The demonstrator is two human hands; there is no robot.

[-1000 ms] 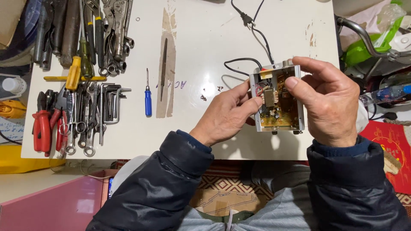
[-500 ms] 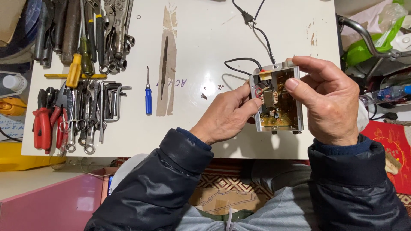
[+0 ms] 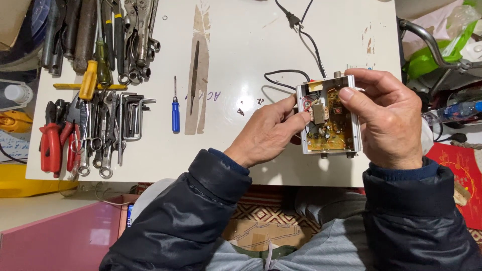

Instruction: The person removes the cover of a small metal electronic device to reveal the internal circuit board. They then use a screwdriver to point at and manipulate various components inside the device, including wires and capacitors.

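Chassis, a small open metal box with a yellow circuit board inside, was held between both hands just above the near edge of the white table. It looked light and stiff, its bare metal walls smooth enough to slip, and the board with its small parts and thin wires looked fragile. The safe hold, by my judgement, was the outer walls and never the parts inside.

Head view: the left hand came in from the left with its fingers closed narrowly against the box's left wall, the fingertips beside a red coil and a small pale block on the board. The right hand wrapped the right wall from outside, its thumb bent over the rim and pressing down onto the board's upper part. Both wrists were bent inward, dark padded sleeves running back toward the body.

A black cord ran from behind the fingers away across the table to a plug. Well to the left of the left hand lay a blue screwdriver, a thin file on a brown patch, and beyond them a crowd of pliers, wrenches and hex keys.
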